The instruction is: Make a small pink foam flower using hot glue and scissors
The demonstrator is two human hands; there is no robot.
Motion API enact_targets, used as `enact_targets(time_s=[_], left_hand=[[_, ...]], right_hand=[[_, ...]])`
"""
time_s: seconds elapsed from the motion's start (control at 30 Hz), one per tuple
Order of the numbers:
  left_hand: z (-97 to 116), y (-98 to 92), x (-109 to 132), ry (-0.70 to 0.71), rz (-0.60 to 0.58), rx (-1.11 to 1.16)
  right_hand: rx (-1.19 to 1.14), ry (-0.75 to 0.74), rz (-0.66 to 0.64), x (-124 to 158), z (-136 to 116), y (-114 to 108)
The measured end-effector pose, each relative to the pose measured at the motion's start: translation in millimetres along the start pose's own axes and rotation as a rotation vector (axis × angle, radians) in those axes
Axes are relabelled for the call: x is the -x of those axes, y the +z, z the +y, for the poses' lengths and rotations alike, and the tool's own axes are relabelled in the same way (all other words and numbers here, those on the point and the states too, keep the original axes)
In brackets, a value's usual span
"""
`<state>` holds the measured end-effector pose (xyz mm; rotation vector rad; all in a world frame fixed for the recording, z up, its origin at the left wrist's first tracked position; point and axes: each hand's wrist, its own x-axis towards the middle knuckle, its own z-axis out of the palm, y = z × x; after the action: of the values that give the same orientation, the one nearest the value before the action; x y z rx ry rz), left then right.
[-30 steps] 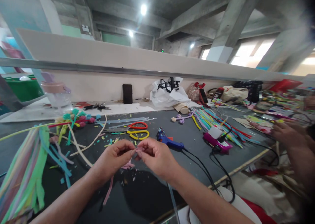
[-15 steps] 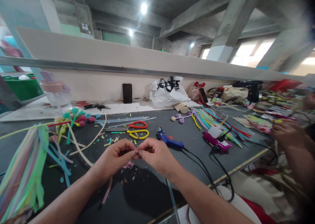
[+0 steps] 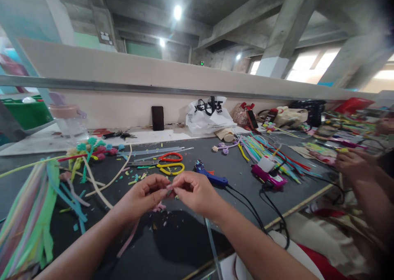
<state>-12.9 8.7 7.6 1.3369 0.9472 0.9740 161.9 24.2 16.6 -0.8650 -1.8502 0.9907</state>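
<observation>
Above the dark tabletop, the fingertips of my left hand (image 3: 147, 196) and my right hand (image 3: 195, 193) meet, both closed in a pinch. Between them shows a tiny pinkish piece (image 3: 169, 187), mostly covered by the fingers. A pink fuzzy strip (image 3: 128, 241) slants down below my left wrist. Pink scraps (image 3: 159, 207) lie on the table just under the hands. Beyond them are scissors (image 3: 170, 168) with one red and one yellow handle loop, among cut bits. A blue glue gun (image 3: 212, 176) rests beyond my right hand.
Bundled pastel strips (image 3: 29, 214) and fuzzy flowers (image 3: 92, 148) lie left. At right are a magenta glue gun (image 3: 269, 177), cables and loose coloured stems (image 3: 277, 157). A phone (image 3: 157, 118) and a white bag (image 3: 209, 115) stand behind. A co-worker's hands (image 3: 353, 165) are far right.
The view has shifted slightly. My hands stay together, with fingertips a little further apart and more of the pinkish piece showing. The pink strip has swung slightly left.
</observation>
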Motion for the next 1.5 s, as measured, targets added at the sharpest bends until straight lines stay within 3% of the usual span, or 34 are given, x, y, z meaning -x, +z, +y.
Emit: enact_targets(time_s=[0.27, 0.5, 1.03, 1.5], left_hand=[[-3.0, 4.4, -10.0, -0.257, -0.067, -0.022], [-0.1, 9.5, -12.5, -0.251, -0.142, 0.018], [-12.4, 6.2, -10.6, -0.161, -0.072, -0.124], [-12.9, 1.0, -11.5, -0.286, -0.08, -0.133]], right_hand=[[0.272, -0.117, -0.115, -3.7, 6.3, -18.0], [0.263, -0.097, -0.146, -2.4, 7.9, -21.2], [0.241, -0.1, -0.213, 0.1, 7.1, -19.1], [0.421, -0.205, -0.251, -1.7, 7.9, -20.7]])
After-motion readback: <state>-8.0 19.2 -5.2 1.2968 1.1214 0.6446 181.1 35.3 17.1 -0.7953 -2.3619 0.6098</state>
